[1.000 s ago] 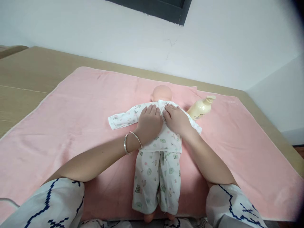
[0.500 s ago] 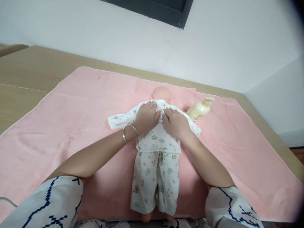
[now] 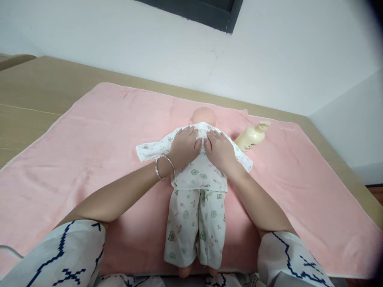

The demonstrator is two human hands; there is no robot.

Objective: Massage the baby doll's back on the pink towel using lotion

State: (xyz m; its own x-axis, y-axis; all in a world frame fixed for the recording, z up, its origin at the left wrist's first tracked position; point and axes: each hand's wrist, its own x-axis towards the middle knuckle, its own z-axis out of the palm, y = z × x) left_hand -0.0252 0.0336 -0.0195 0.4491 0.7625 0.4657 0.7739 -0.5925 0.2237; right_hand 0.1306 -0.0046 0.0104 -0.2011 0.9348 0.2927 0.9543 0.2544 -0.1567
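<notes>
A baby doll [image 3: 196,187] in white printed pyjamas lies face down on a pink towel [image 3: 89,159], its bald head [image 3: 204,116] pointing away from me. My left hand [image 3: 184,145], with silver bangles on the wrist, lies flat on the doll's upper back, fingers stretched out. Beside it, my right hand [image 3: 220,149] rests flat on the right side of the back, fingers together and extended. The thumbs of both hands nearly meet over the doll's spine. Neither hand holds anything.
A cream pump bottle [image 3: 251,137] lies on its side on the towel just right of the doll's shoulder. The towel covers a light wooden table [image 3: 26,91] that stands against a white wall. The table's right edge drops off at the far right.
Both hands have slid a little up the doll's back toward the shoulders. The doll and bottle have stayed in place.
</notes>
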